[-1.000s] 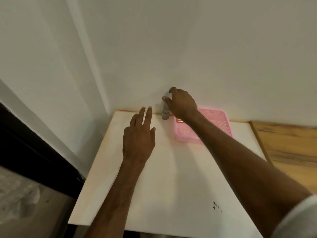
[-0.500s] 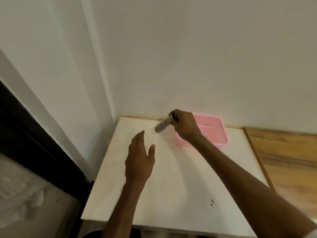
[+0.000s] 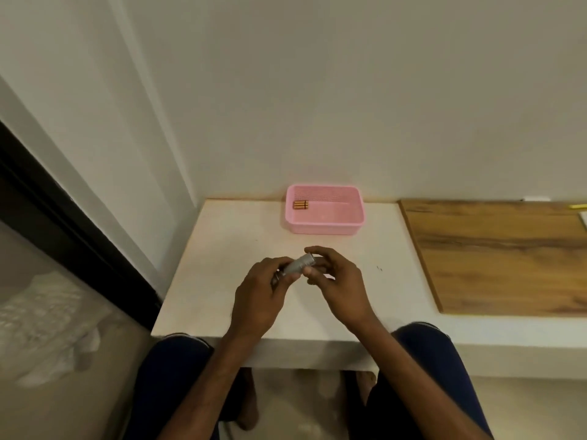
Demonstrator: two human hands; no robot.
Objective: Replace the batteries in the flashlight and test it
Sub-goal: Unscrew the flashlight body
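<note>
While gripped at both ends above the middle of the white table [image 3: 222, 249], nearer its front edge than its back, flashlight [image 3: 300, 264] best kept level and close to the surface, so anything that slips falls a short way and stays put. Left hand [image 3: 259, 301] wrapped around the tail end, fingers closed on the barrel; right hand [image 3: 336, 281] pinching the head end between thumb and fingertips. Judged as the start of unscrewing: hold one end still, turn the other, short twists, regrip rather than strain the wrist. Which end carries the cap cannot be told, since fingers hide both. Worth tilting the open end slightly up once the thread frees, so the old cells do not shoot out toward the front edge and onto the lap. Spare batteries [image 3: 300, 205] waiting in the back left corner of the pink basket [image 3: 324, 225], against the table's back edge, well apart from the hands. Worth noting polarity on removal, then matching it on refill.
</note>
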